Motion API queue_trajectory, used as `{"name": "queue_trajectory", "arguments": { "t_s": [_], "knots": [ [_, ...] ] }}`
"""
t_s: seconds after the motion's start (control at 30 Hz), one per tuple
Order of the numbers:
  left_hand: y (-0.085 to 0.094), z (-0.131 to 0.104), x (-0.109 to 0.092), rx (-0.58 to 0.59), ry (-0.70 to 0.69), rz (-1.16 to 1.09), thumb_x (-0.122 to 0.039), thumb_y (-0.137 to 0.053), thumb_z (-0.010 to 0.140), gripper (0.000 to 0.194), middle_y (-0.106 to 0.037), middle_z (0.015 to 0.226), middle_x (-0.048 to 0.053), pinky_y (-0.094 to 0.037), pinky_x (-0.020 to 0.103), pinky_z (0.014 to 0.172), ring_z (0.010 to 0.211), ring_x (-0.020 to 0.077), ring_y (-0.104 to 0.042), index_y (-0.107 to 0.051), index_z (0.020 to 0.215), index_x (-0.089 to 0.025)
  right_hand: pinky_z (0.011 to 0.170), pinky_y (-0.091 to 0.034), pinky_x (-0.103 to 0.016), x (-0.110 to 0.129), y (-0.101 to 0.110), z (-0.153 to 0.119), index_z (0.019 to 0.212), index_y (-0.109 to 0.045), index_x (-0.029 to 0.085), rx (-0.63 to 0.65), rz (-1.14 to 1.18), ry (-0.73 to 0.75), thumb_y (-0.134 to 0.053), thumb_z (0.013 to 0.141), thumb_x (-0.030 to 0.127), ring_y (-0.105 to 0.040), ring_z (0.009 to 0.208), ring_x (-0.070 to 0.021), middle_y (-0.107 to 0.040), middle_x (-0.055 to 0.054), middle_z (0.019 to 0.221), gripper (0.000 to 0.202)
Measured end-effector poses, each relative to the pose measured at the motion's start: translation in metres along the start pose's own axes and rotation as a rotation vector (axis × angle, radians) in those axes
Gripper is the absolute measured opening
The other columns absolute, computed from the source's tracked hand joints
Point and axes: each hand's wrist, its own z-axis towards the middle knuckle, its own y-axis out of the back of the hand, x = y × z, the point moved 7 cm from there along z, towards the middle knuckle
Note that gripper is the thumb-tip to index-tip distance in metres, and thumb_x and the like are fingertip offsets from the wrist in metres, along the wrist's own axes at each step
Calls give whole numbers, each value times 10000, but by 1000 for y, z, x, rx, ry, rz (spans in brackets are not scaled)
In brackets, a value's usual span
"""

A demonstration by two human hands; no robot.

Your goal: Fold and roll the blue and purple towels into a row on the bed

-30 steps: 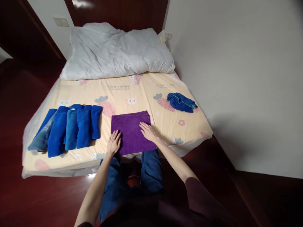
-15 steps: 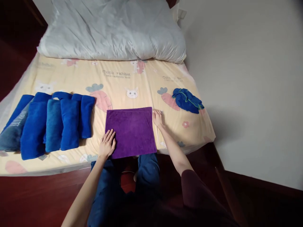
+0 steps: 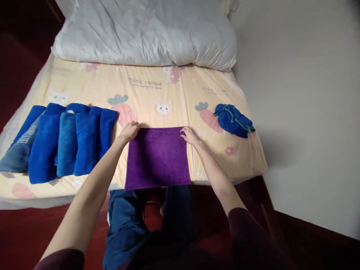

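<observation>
The left hand [image 3: 131,131] and right hand [image 3: 189,135] set part-curled fingers at far corners of the purple towel [image 3: 159,157] on the bed [image 3: 180,97], seemingly to square its edge; whether they pinch, I cannot tell.

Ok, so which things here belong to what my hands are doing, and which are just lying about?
In use:
Purple cloth, with your left hand and right hand at its far corners
Patterned sheet, beneath it

Seemingly just lying about, untouched:
Rolled blue cloths, on the left
Crumpled blue cloth, on the right
Pale bedding, at the far end
</observation>
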Motion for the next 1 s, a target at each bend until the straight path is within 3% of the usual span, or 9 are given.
{"name": "queue_trajectory", "arguments": {
  "t_s": [0.13,0.3,0.5,0.83,1.0],
  "knots": [
    [-15,20,13,162,-31,33,-252,-525,866,277,-692,1010,118,-502,353,950,997,252,-626,-733,1035,-181,999,-473,-344,-4,2,10,862,-703,206,80,-26,-3,-713,856,136,-621,1023,-215,-659,-61,1028,71],
    [-16,22,30,170,-37,-34,-307,-565,827,239,-671,965,101,-493,345,937,937,237,-626,-714,952,-169,890,-503,-305,-6,10,13,943,-705,218,104,-78,-66,-691,893,169,-659,924,-199,-720,-40,954,72],
    [-8,22,54,190,61,-80,-314,-640,760,189,-678,877,68,-491,323,871,836,214,-626,-693,896,-193,852,-501,-296,-7,14,13,951,-700,225,103,-79,-141,-690,912,196,-685,889,-195,-746,-20,922,50],
    [5,21,58,32,257,-41,-254,-576,871,190,-676,806,94,-495,338,815,821,234,-646,-691,1002,-178,937,-476,-345,-19,10,26,1009,-683,198,38,-138,-250,-642,947,165,-666,991,-243,-729,-88,999,82],
    [14,27,64,-94,372,-70,-320,-573,910,249,-706,825,99,-499,349,846,862,252,-660,-707,1038,-154,932,-474,-370,-22,10,28,1075,-673,174,-58,-110,-312,-605,965,171,-652,974,-272,-713,-112,967,129]
  ]
}}
